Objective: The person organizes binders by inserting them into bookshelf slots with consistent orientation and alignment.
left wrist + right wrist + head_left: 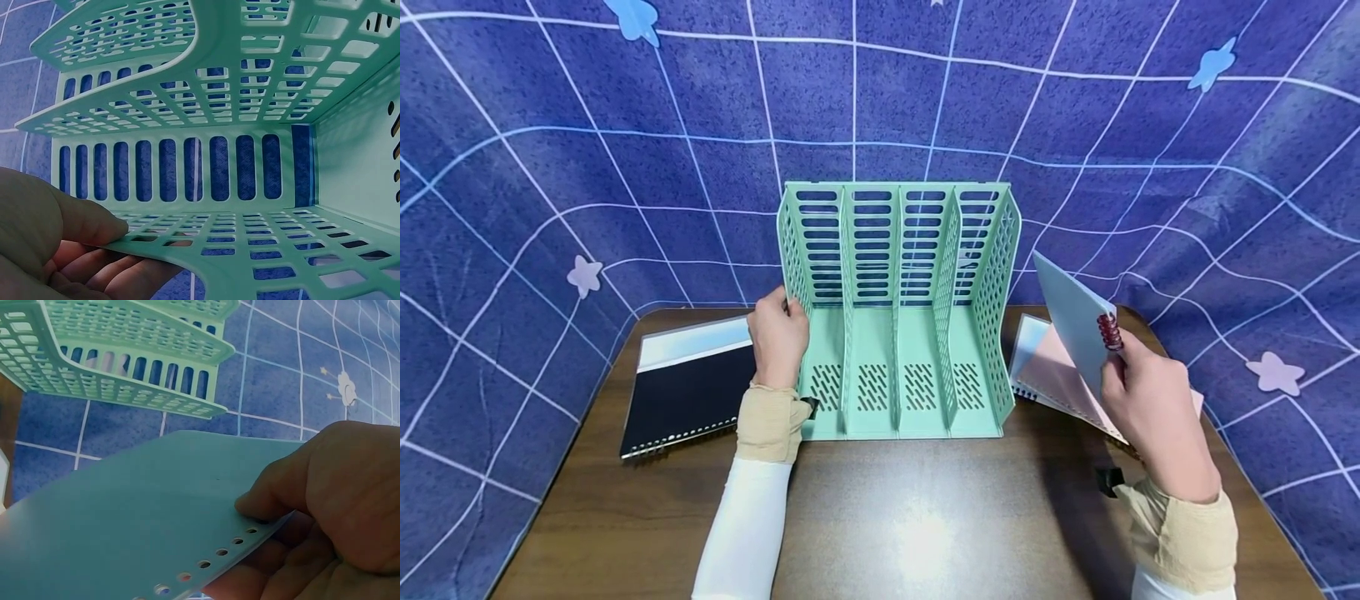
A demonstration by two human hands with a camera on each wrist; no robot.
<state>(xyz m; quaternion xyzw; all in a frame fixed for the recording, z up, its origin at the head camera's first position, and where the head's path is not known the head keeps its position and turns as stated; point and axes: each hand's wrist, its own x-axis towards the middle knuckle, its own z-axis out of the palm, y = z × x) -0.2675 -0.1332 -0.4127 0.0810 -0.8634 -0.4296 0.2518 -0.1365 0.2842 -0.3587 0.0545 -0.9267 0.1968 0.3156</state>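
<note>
From where I stand, the light blue notebook (1078, 317) is up in the air to the right of the green rack (871, 337), well apart from it, tilted, its red coil (1108, 331) toward the person. The right hand (1157, 408) pinches it near the coil, thumb on one face, fingers (262, 569) on the other. The left hand (777, 340) grips the rack's left wall (156, 247), thumb inside and fingers outside.

The rack's right wall (996, 292) stands between the raised notebook and the four compartments. Beneath the notebook and right hand, a pink notebook (1067, 367) lies partly hidden, overlapping a blue-and-white one (1028, 335). On the other side, a black notebook (688, 396) lies near the left hand; a pale blue and white strip (696, 340) shows along its far edge, though I can't tell whether that's another book.

Everything rests on a dark brown wooden counter (880, 500), glossy with a bright reflection in front of the rack. Behind and at both sides hangs blue cloth (880, 100), crossed by pale lines and dotted with stars (1276, 372). The person wears white sleeves (741, 517) and beige wrist wraps (770, 421).
</note>
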